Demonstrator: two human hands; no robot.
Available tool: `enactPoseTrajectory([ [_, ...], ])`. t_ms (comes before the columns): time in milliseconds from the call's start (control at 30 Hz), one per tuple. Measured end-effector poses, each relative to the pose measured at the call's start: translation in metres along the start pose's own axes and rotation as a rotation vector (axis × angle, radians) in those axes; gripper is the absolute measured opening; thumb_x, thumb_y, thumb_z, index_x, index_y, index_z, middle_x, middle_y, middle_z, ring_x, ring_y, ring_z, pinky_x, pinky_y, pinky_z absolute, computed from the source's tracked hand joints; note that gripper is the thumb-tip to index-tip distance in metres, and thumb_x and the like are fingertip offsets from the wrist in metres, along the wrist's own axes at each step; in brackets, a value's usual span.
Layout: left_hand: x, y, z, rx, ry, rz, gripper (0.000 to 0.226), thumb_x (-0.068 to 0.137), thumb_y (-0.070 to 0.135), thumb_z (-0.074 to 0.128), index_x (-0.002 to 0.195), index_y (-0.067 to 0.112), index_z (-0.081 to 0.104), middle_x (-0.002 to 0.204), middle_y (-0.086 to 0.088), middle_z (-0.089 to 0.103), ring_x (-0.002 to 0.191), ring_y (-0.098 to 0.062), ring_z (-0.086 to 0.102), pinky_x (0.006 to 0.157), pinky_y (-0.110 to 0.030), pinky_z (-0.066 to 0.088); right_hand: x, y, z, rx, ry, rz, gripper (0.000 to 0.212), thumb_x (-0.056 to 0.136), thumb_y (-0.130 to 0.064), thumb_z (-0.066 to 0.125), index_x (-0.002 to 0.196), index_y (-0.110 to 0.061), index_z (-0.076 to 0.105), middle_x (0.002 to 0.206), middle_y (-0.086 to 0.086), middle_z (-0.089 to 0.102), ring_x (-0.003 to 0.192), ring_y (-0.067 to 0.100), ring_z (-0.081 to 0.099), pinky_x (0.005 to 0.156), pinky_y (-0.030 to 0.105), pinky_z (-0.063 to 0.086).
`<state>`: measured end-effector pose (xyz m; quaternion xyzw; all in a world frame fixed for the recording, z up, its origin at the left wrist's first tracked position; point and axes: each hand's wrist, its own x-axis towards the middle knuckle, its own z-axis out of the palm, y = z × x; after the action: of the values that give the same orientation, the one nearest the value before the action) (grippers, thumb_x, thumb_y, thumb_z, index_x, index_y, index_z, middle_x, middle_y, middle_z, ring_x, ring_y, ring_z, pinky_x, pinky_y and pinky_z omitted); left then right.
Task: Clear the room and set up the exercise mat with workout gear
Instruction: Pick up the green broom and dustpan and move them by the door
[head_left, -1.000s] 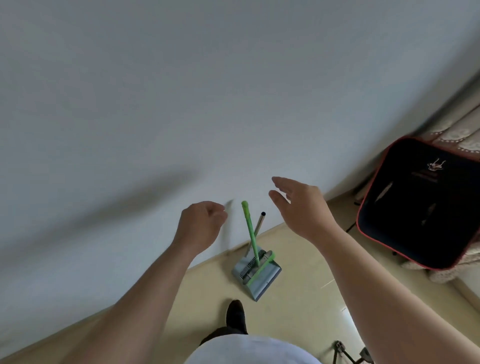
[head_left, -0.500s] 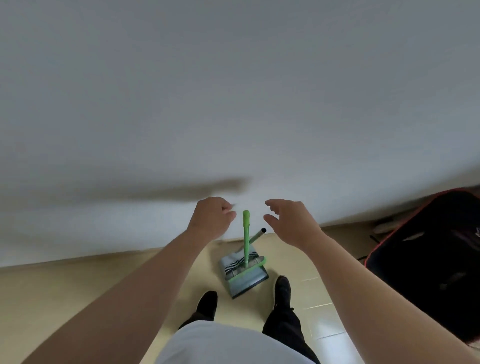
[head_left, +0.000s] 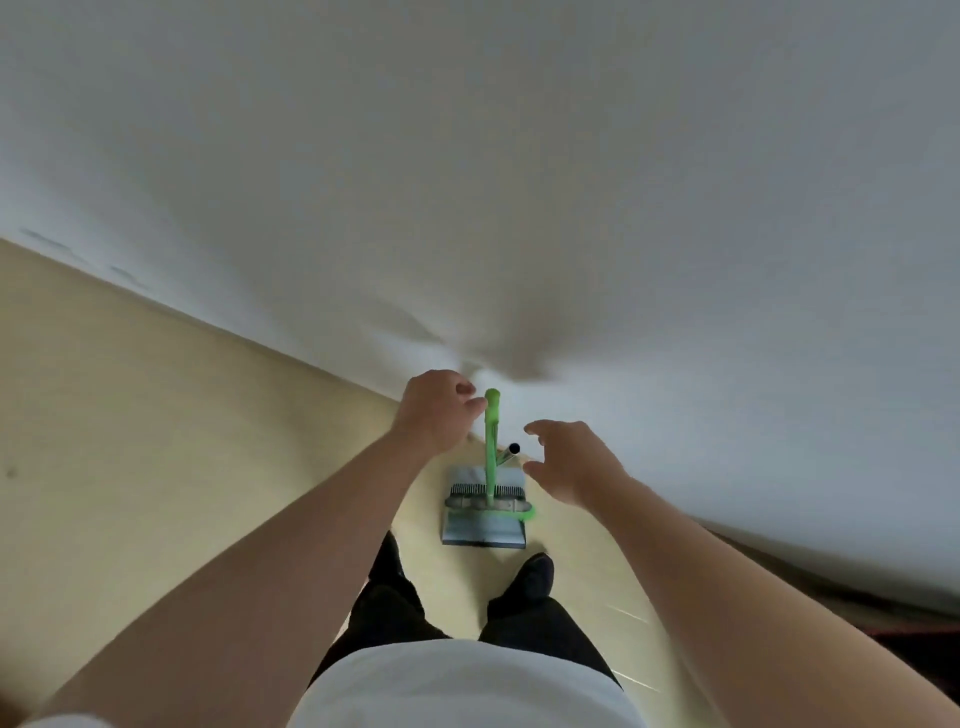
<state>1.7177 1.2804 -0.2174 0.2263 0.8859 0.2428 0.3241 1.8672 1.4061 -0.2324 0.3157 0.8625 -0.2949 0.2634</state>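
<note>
White wall (head_left: 519, 182) and floor (head_left: 156, 441) are met by an upright broom (head_left: 491, 441) standing in a dustpan (head_left: 483, 530). Left hand (head_left: 436, 413), loosely curled, is touching its top; right hand (head_left: 571, 462), spread and empty, is just beside

No writing, label, brand or number can be read anywhere here, neither on the wall nor on the things standing by it.

The left hand (head_left: 436, 410) touches the top of the green broom handle (head_left: 491, 441) with curled fingers; the right hand (head_left: 569, 462) hovers open beside it, above the grey dustpan (head_left: 483, 530) at the wall (head_left: 519, 156).
</note>
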Motion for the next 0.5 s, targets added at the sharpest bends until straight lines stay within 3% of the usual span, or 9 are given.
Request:
enactPoseTrajectory([
  [233, -0.011, -0.018, 0.012, -0.032, 0.023, -0.099, 0.032, 0.093, 0.031, 0.070, 0.119, 0.012, 0.072, 0.117, -0.001, 0.074, 0.111, -0.017, 0.066, 0.101, -0.028, 0.048, 0.024, 0.012, 0.015, 0.018, -0.017, 0.017, 0.055, 0.095, -0.025, 0.060, 0.148, -0.027, 0.047, 0.139, 0.002, 0.060, 0.124, 0.024, 0.059, 0.099, 0.036, 0.050],
  [400, -0.008, -0.036, 0.016, -0.045, 0.017, -0.124, 0.028, 0.095, 0.030, 0.068, 0.117, 0.013, 0.072, 0.114, 0.000, 0.074, 0.108, -0.017, 0.066, 0.094, -0.025, 0.049, 0.042, 0.008, 0.038, -0.017, -0.035, -0.008, 0.053, 0.094, -0.022, 0.060, 0.146, -0.028, 0.049, 0.132, 0.005, 0.063, 0.114, 0.027, 0.063, 0.089, 0.037, 0.055],
  [500, -0.007, -0.040, 0.019, -0.052, 0.017, -0.105, 0.029, 0.095, 0.029, 0.068, 0.118, 0.011, 0.071, 0.115, -0.002, 0.075, 0.109, -0.016, 0.067, 0.098, -0.028, 0.050, 0.049, 0.006, 0.051, -0.053, -0.022, -0.019, 0.043, 0.096, -0.024, 0.061, 0.138, -0.024, 0.056, 0.124, 0.007, 0.066, 0.102, 0.029, 0.066, 0.082, 0.036, 0.056],
])
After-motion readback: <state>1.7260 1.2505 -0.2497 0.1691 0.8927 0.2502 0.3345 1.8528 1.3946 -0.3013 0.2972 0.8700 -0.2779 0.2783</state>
